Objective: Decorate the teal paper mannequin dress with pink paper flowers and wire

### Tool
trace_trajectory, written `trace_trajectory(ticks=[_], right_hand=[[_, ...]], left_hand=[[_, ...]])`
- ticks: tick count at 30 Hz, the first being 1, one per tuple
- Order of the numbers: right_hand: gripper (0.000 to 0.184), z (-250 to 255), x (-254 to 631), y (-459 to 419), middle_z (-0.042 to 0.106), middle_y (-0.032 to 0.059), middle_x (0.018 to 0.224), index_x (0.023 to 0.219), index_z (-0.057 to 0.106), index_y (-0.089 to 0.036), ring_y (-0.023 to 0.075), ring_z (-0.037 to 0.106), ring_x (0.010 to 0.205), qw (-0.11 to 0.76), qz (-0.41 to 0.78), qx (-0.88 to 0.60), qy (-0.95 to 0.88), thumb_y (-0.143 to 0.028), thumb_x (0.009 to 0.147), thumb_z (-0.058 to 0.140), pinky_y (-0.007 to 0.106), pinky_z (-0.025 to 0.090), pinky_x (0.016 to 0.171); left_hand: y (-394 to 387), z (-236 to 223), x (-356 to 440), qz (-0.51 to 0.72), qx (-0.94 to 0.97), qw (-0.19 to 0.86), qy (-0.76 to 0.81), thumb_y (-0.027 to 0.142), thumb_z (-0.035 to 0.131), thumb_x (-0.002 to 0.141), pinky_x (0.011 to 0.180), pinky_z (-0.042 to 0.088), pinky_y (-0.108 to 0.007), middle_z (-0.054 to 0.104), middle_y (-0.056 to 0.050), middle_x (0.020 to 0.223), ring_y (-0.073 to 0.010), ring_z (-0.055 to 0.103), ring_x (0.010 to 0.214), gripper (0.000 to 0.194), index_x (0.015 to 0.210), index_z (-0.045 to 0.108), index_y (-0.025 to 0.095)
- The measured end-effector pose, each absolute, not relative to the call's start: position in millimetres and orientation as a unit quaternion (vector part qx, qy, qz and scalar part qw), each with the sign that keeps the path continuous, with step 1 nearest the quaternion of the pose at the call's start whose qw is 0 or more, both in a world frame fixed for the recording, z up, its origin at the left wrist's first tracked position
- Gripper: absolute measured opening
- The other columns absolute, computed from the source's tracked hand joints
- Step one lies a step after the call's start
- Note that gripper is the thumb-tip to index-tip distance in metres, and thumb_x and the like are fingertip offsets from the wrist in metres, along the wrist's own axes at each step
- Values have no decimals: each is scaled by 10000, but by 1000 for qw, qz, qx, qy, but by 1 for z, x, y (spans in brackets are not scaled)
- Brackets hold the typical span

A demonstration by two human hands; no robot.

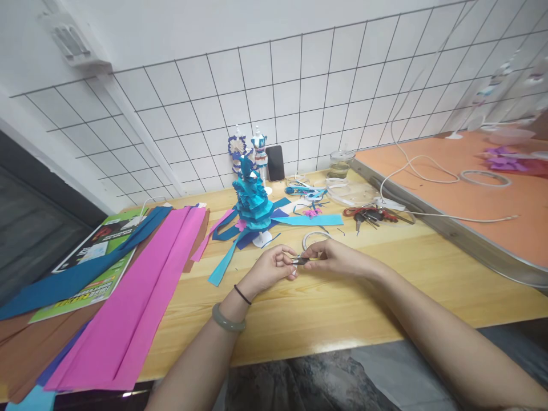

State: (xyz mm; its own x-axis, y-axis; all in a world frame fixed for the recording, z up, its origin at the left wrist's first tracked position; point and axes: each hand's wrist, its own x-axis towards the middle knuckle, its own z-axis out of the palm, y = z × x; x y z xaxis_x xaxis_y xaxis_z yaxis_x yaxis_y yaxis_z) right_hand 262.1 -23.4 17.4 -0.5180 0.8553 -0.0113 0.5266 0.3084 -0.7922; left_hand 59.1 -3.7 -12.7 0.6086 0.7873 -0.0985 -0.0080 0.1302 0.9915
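Note:
My left hand (274, 267) is closed in a pinch over the wooden table; a small whitish bit (294, 272) shows at its fingertips. Facing it, my right hand (336, 257) grips a small, thin dark piece (301, 261) whose kind I cannot make out. The tips of both hands nearly meet around this piece. Just beyond them stands a small dress form wearing a tiered turquoise paper dress (253, 200) on a white base (262, 239). A white ring like a tape roll (307, 238) lies partly behind my right hand.
Pink paper strips (158, 285), a blue strip (85, 279) and a magazine (107, 274) cover the left side. Blue strips (308, 220), scraps and a dark-red cluster of small items (370, 216) lie behind. A phone (275, 163) leans on the wall. An orange raised surface (479, 200) borders the right.

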Motion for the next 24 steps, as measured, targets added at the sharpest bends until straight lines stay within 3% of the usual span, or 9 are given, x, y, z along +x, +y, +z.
trace_trajectory(ticks=[24], right_hand=[[259,12,261,-24,659,34,813,925,654,-177,165,576,729,224,362,-449,-785,-359,770,554,252,416,629]], left_hand=[[-5,-6,58,293,577,690,325,298,728,587,580,490,-273,584,8,615,-151,623,588,457,948,490,148]])
